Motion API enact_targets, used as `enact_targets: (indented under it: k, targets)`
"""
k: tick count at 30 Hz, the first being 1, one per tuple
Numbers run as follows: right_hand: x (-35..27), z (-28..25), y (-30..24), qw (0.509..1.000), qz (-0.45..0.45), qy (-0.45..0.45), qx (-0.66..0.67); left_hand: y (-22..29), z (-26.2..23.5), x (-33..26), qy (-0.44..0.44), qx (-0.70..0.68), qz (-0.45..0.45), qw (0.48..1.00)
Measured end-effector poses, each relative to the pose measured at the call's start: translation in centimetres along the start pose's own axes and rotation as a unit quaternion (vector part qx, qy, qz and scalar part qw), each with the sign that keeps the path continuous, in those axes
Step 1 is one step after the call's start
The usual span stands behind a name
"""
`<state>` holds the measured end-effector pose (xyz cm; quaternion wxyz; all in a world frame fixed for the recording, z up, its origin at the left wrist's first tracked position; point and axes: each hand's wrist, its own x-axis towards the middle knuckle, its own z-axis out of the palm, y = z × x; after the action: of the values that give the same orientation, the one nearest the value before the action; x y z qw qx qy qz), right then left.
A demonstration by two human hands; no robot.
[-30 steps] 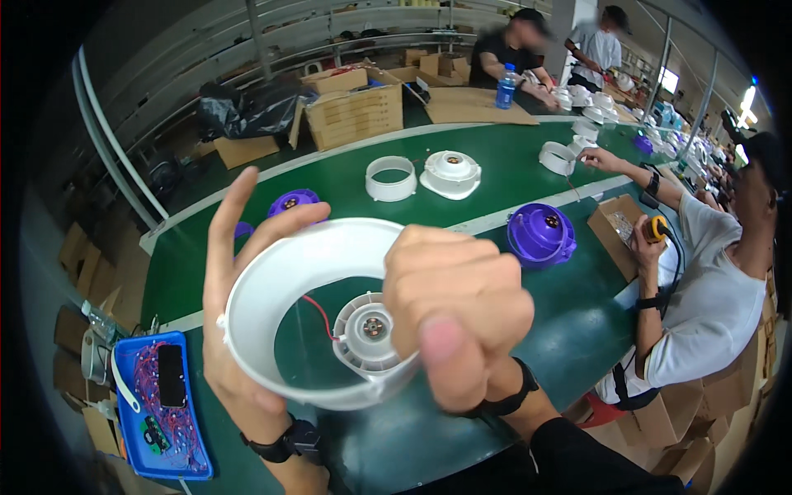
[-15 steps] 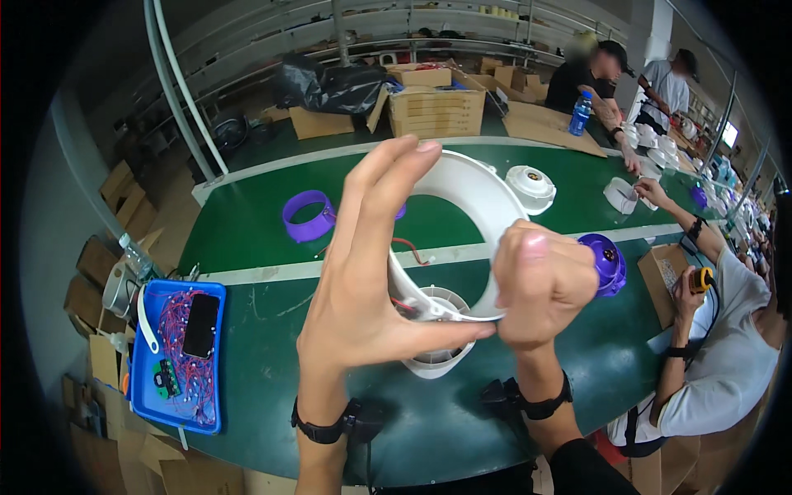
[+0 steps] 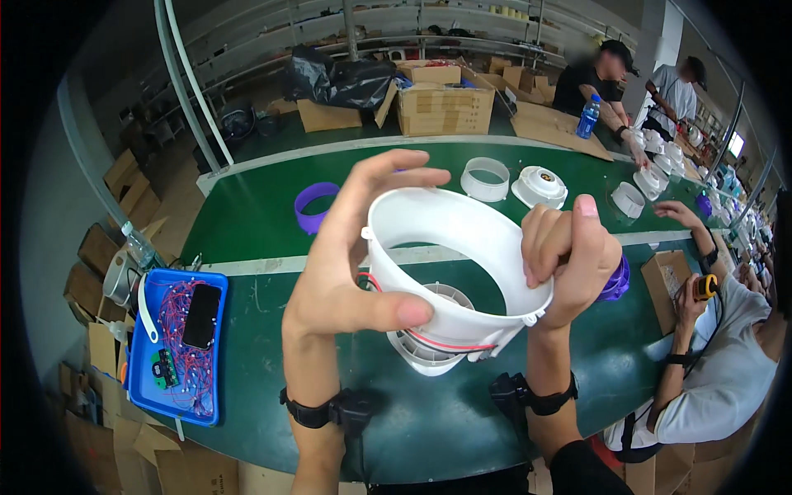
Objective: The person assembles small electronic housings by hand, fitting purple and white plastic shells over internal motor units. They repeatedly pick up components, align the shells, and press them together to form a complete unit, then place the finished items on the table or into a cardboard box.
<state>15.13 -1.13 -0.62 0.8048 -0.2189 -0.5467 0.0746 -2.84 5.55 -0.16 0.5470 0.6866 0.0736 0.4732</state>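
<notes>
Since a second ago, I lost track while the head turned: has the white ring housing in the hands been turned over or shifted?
Yes. The white ring housing faced its opening at the camera before; now it tilts up above the green table, both hands gripping its sides.

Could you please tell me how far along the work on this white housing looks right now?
Done: the white ring housing is lifted off the green table. In hand: left hand and right hand grip its sides, above a round white base joined by red wires. Left: the two parts look not fully seated.
</notes>
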Motion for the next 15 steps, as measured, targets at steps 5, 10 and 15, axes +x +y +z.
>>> enact_targets:
  k: [5, 10, 15]
  targets:
    - [-0.3, -0.1, 0.3, 0.954, -0.122, -0.139, -0.234, 0.2, 1.5, 0.3, 0.069, 0.331, 0.093, 0.937]
    - [-0.5, 2.5, -1.0, 0.953, -0.047, -0.214, -0.211, -0.2, -0.5, 0.8, 0.139, 0.403, 0.231, 0.875]
    - [-0.1, 1.9, -0.9, 0.916, -0.079, -0.3, -0.253, 0.1, -0.1, 0.8, 0.127, 0.455, 0.348, 0.809]
